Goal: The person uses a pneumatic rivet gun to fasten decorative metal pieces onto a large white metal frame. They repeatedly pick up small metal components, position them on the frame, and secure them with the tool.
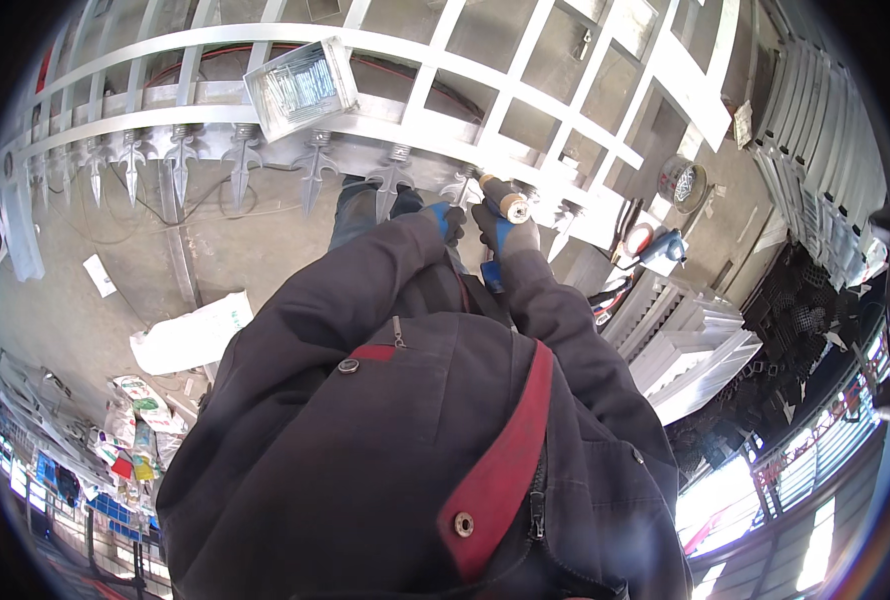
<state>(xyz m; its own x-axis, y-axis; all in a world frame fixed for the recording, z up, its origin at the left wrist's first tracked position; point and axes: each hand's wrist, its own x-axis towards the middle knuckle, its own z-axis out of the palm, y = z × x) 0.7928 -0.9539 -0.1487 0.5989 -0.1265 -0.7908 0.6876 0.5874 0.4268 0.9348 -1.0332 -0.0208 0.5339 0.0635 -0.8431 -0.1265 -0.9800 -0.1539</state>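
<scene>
A cordless drill (511,206) with a tan and black body is in my right hand (505,236), which wears a dark and blue glove and is closed round its grip. Its blue battery (492,275) shows below. The drill's front end is over the edge of a white metal fence panel, beside a grey spear-shaped finial (462,187). To the left of the drill is my left hand (450,221), gloved in blue and black, with its fingers curled. What it holds, if anything, is hidden. Another spear finial (392,178) stands just beyond it.
A clear box of thin metal pieces (305,88) rests on the fence panel (365,45). Several finials line its near edge. A round tin (683,184) stands at right, near stacked metal bars (815,150). A white sack (193,332) lies on the floor at left.
</scene>
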